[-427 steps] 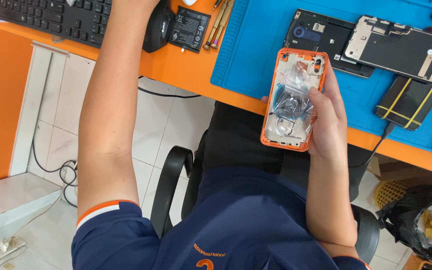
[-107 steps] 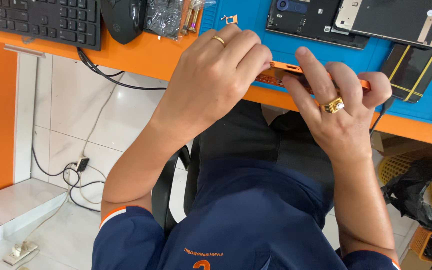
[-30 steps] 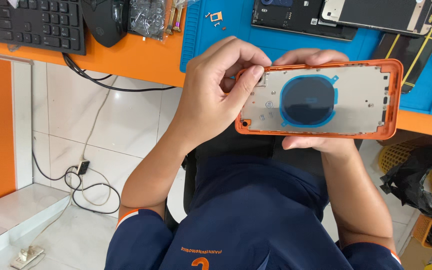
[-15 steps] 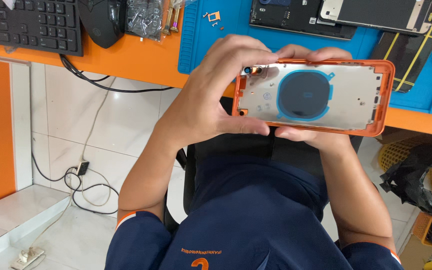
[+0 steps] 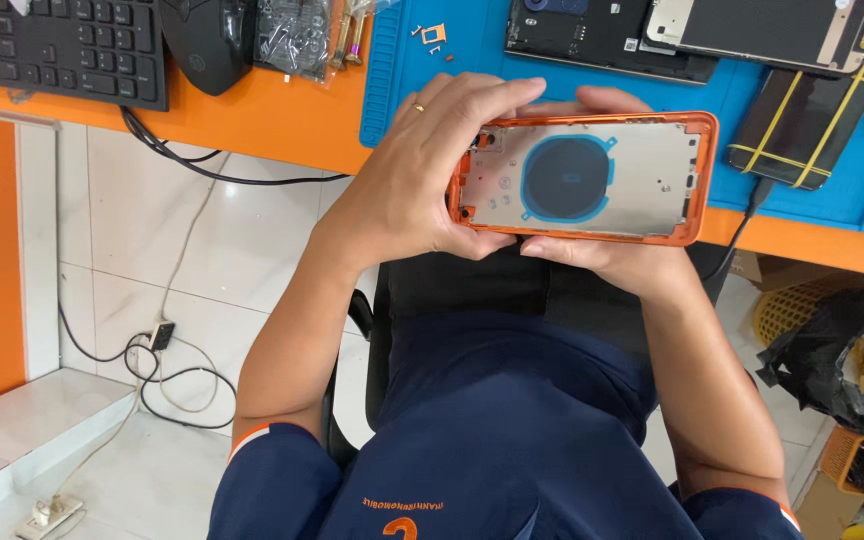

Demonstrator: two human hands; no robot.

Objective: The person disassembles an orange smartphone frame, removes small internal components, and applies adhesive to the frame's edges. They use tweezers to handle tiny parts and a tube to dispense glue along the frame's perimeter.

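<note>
I hold an orange phone rear housing [image 5: 642, 180] flat in front of me, its inside facing up, with a dark round coil [image 5: 567, 178] at its middle. My left hand [image 5: 417, 185] wraps the housing's left end, fingers over the far edge and thumb on the near edge. A gold ring sits on one of its fingers. My right hand [image 5: 607, 258] supports the housing from underneath, with fingertips showing above its far edge. Both hands are just over the near edge of the orange desk [image 5: 282, 120].
A blue work mat [image 5: 472, 60] lies on the desk with dismantled phones [image 5: 602, 35], a black battery [image 5: 802, 125] and small orange parts [image 5: 432, 35]. A keyboard [image 5: 52, 45], a mouse [image 5: 207, 40] and a bag of screws [image 5: 292, 35] are at left. Cables hang over the tiled floor.
Over the last second the housing has stayed flat in both hands and shifted slightly; my left fingers have slid along its left end. Much earlier it was held upright in my right hand alone.
</note>
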